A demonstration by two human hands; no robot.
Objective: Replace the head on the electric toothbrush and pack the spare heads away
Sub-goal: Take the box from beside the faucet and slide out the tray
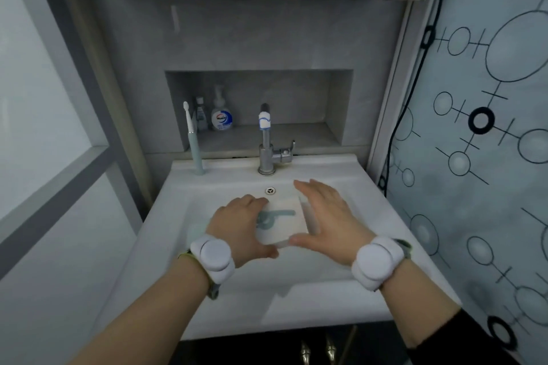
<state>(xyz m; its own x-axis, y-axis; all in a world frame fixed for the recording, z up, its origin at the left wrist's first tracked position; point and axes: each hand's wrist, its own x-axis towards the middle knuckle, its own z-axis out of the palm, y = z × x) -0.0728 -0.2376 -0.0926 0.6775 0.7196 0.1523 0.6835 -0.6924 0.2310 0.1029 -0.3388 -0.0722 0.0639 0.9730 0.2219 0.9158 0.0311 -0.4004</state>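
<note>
1. Holding a small white box point(278, 224) over the basin of the sink point(335, 290), the person has both hands on it: the left hand point(237, 225) grips its left edge, fingers curled around it, and the right hand point(321, 216) lies flat and spread against its right side, thumb under the near corner.
2. Printed on the box top is a pale green toothbrush shape, so it is most likely the case for the spare heads. Whether it is open or closed, and whether any heads are inside, cannot be told.
3. The electric toothbrush point(194, 145) stands upright on the sink's back ledge at the left, well apart from the hands, just left of the tap point(268, 142). A white head sits on it; whether that is the new or the old one cannot be judged.
4. No loose heads show on the sink or in the wall niche point(296, 104), where only bottles stand.
5. My judgement: the swap looks done, and packing is under way; what remains is shutting the box and putting it away.
</note>
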